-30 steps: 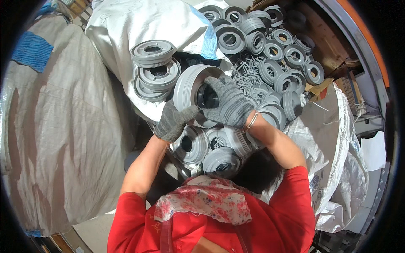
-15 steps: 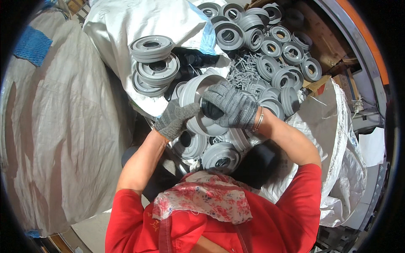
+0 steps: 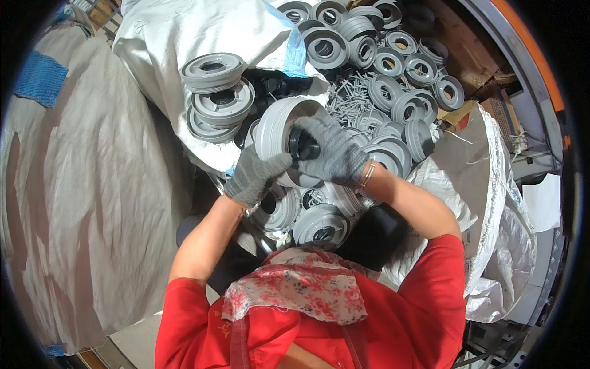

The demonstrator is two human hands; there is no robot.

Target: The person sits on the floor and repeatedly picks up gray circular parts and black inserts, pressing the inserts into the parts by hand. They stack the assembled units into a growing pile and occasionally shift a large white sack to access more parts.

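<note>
Both of my hands wear grey knit gloves. With my left hand [image 3: 253, 175] I grip the near left edge of a round grey plastic part [image 3: 269, 130] with a ribbed outer wall, tilted to the right. My right hand [image 3: 332, 154] reaches into its hollow side, fingers closed round a black ring-shaped piece [image 3: 301, 145] at its centre. Whether that piece is fixed in the grey part is hidden by the glove. Below my hands lie more grey round parts [image 3: 321, 226], close to my lap.
A stack of grey round parts [image 3: 220, 101] stands on a white sack [image 3: 184, 37] at the far left, beside dark pieces. To the far right are many loose round parts [image 3: 402, 107] and a heap of thin grey sticks [image 3: 350, 95]. Large woven sacks [image 3: 92, 184] flank me.
The grey part has tilted a little, and its ribbed wall shows more. My right hand and the black piece have shifted slightly. The whole view has moved a bit.
</note>
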